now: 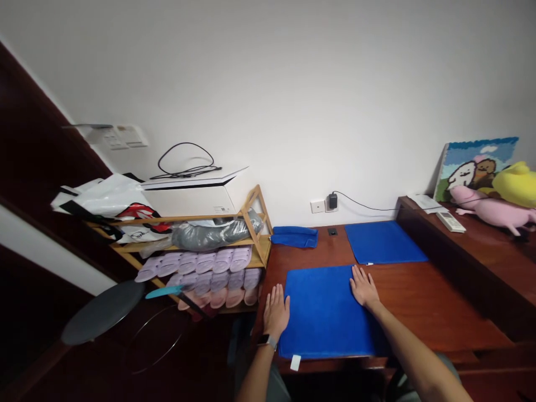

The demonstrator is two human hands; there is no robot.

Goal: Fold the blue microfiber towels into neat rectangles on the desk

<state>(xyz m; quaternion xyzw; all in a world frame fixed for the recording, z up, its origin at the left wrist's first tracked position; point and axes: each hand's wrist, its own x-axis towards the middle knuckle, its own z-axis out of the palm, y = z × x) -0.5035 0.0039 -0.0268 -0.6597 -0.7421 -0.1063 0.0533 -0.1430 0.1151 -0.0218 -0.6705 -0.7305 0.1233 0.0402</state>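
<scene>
White box [188, 201] on wooden rack [263, 245], lilac slippers [205, 262] below, pink plush toy [496, 210]

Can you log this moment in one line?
near blue cloth: flat on table | left hand: at its left edge | right hand: at its right edge | far blue cloth: back right

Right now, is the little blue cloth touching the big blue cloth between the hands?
Apart. The head view shows a strip of brown table between the little cloth and the big cloth.
</scene>
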